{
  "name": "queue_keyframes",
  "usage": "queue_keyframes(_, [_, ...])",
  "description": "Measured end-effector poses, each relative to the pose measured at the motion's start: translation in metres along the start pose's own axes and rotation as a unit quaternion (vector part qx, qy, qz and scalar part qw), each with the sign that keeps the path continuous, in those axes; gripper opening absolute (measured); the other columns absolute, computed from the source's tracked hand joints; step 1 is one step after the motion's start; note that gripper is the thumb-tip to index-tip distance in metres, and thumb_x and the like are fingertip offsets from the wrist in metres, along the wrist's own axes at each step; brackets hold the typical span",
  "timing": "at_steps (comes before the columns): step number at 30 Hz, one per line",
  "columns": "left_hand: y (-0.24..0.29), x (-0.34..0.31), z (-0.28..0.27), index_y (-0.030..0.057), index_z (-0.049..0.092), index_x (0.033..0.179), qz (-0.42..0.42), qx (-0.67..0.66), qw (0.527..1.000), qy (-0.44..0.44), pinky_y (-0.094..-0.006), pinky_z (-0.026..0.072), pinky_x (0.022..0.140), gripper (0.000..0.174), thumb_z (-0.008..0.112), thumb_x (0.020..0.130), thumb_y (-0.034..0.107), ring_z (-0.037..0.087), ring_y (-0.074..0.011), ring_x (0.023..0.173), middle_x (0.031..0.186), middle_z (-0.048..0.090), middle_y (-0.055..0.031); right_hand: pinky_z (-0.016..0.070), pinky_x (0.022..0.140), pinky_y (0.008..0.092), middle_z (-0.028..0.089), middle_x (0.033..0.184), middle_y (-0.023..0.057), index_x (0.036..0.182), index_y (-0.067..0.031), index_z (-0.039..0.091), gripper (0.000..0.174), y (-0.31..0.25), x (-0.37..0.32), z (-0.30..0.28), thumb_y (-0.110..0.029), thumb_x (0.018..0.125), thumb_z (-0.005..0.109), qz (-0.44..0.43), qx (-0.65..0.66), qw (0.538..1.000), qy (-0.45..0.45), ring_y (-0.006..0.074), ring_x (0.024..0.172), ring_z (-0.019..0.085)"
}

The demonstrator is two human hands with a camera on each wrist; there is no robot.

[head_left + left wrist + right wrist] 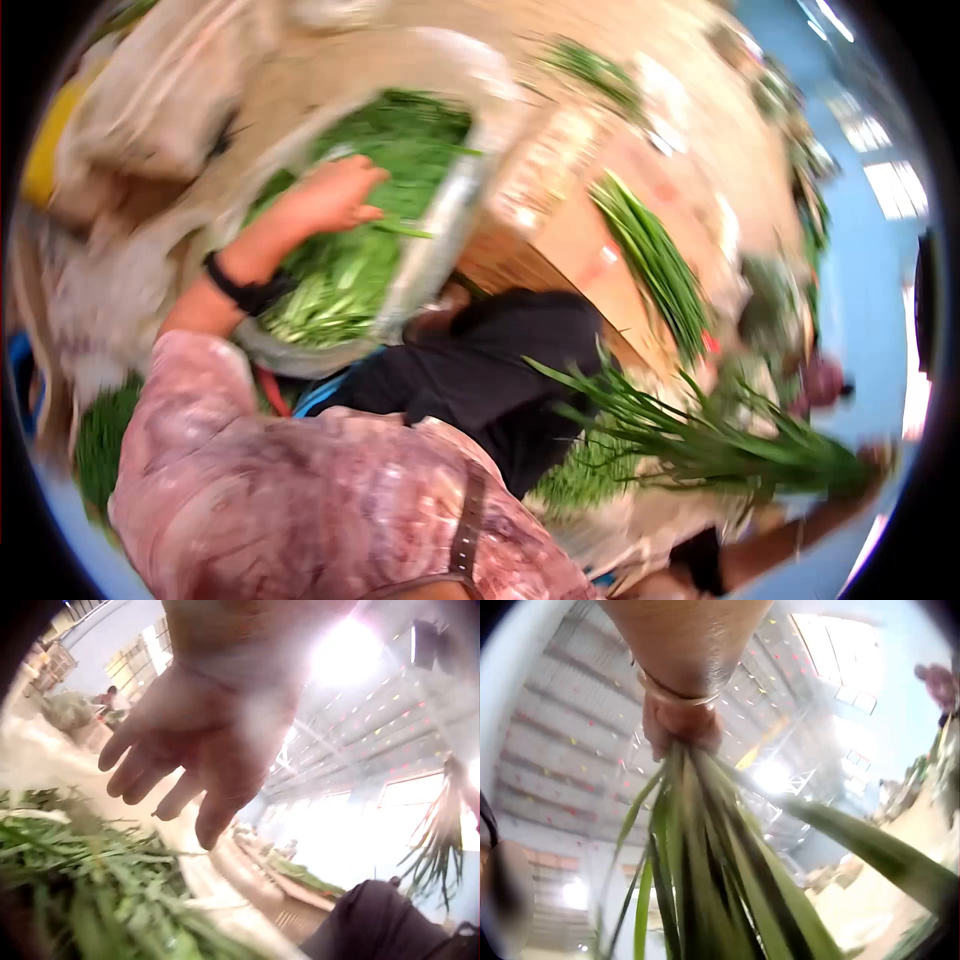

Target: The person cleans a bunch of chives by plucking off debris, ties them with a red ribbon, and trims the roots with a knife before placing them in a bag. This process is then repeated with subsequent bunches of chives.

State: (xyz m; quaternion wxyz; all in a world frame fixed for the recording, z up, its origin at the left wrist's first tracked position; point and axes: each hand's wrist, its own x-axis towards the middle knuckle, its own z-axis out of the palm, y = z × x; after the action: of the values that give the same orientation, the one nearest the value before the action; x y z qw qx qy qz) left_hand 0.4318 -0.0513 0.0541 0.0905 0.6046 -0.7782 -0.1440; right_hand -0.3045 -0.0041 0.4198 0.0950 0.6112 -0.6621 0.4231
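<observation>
The leafy green bunch (735, 452) is held out to the right, gripped by its gathered end in the right hand (681, 729). Probably light, floppy, easily bruised, so best held there. The left hand (335, 195) is held loose-fingered over tubbed greens (400, 130).

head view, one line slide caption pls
Left hand over a tub of greens, right hand gripping a long-leaved bunch.

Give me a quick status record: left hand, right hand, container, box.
Left hand: fingers loosely spread above a heap of leafy green stalks; holding nothing
Right hand: out to the side, gripping a bunch of long, dark-green leaves by one end
Container: whitish oblong tub, holding the heap
Box: brown cardboard box, a bundle of slender green stalks on top
</observation>
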Motion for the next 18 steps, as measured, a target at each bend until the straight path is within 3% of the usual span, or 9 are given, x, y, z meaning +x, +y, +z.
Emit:
queue_keyframes(2, [0.045,0.027,-0.024,0.0004,0.048,0.120,0.099,-0.165,0.980,0.054,-0.0364,0.0417,0.087,0.059,0.068,0.071,0.028,0.055,-0.0279,0.101,0.109,0.056,-0.0159,0.0437,0.059,0.0252,0.055,0.084,0.0025,0.102,-0.0029,0.052,0.018,-0.051,-0.064,0.064,-0.012,0.086,0.051,-0.017,0.029,0.996,-0.078,0.0119,0.069,0.051])
queue_keyframes(3, [0.088,0.038,-0.050,0.0008,0.047,0.122,0.124,-0.263,0.957,0.009,-0.0355,0.0403,0.090,0.061,0.068,0.072,0.028,0.053,-0.0252,0.105,0.114,0.055,-0.0144,0.0451,0.062,0.0236,0.059,0.088,0.0037,0.112,-0.0019,0.055,0.027,-0.053,-0.081,0.074,-0.009,0.085,0.054,-0.035,0.033,0.993,-0.111,0.0109,0.074,0.055])
queue_keyframes(4, [0.123,0.048,-0.073,0.0012,0.046,0.124,0.138,-0.350,0.926,-0.040,-0.0347,0.0390,0.092,0.062,0.068,0.073,0.029,0.052,-0.0224,0.109,0.120,0.053,-0.0129,0.0450,0.059,0.0236,0.060,0.082,0.0035,0.110,-0.0015,0.055,0.026,-0.098,-0.100,0.094,-0.010,0.085,0.054,0.005,0.110,0.993,-0.044,0.0093,0.069,0.056])
queue_keyframes(8, [0.269,0.097,-0.084,-0.0003,0.037,0.130,0.423,-0.510,0.749,-0.025,-0.0360,0.0389,0.093,0.070,0.065,0.077,0.036,0.046,-0.0220,0.117,0.126,0.048,-0.0146,0.0496,0.058,0.0252,0.061,0.078,0.0100,0.097,0.0049,0.053,0.019,-0.119,-0.098,0.100,-0.012,0.088,0.054,0.014,0.143,0.989,-0.029,0.0161,0.066,0.060])
queue_keyframes(11, [0.377,0.130,-0.080,0.0017,0.028,0.136,0.476,-0.456,0.751,0.041,-0.0425,0.0302,0.102,0.093,0.070,0.067,0.049,0.033,-0.0250,0.128,0.137,0.035,-0.0146,0.0481,0.051,0.0233,0.063,0.069,0.0103,0.090,0.0019,0.054,0.016,-0.118,-0.089,0.102,-0.014,0.088,0.055,-0.033,0.277,0.960,-0.016,0.0131,0.059,0.060])
queue_keyframes(13, [0.435,0.157,-0.061,0.0020,0.028,0.135,0.515,-0.406,0.749,0.095,-0.0379,0.0260,0.105,0.099,0.068,0.064,0.058,0.030,-0.0281,0.128,0.137,0.032,-0.0215,0.0496,0.052,0.0245,0.063,0.070,0.0110,0.090,0.0024,0.053,0.018,-0.121,-0.084,0.104,-0.015,0.088,0.055,-0.045,0.299,0.953,-0.031,0.0137,0.059,0.061])
queue_keyframes(16, [0.470,0.146,-0.060,0.0026,0.031,0.134,0.591,-0.473,0.629,-0.179,-0.0367,0.0298,0.102,0.098,0.059,0.066,0.068,0.035,-0.0290,0.126,0.132,0.038,-0.0234,0.0539,0.055,0.0290,0.063,0.074,0.0135,0.091,0.0038,0.052,0.021,-0.128,-0.073,0.099,-0.016,0.087,0.057,-0.054,0.333,0.940,-0.039,0.0174,0.059,0.062])
queue_keyframes(17, [0.470,0.145,-0.054,0.0026,0.031,0.134,0.592,-0.468,0.631,-0.180,-0.0367,0.0298,0.102,0.098,0.059,0.066,0.068,0.035,-0.0290,0.126,0.132,0.038,-0.0234,0.0536,0.057,0.0306,0.062,0.076,0.0145,0.096,0.0047,0.051,0.024,-0.130,-0.072,0.097,-0.016,0.086,0.058,-0.054,0.380,0.923,-0.014,0.0197,0.063,0.062])
queue_keyframes(18, [0.468,0.147,-0.041,0.0032,0.033,0.133,0.571,-0.519,0.553,-0.314,-0.0376,0.0312,0.100,0.098,0.057,0.066,0.070,0.038,-0.0298,0.123,0.130,0.041,-0.0232,0.0534,0.058,0.0321,0.061,0.078,0.0155,0.102,0.0056,0.050,0.027,-0.130,-0.071,0.093,-0.015,0.086,0.058,-0.052,0.425,0.904,0.011,0.0220,0.068,0.062])
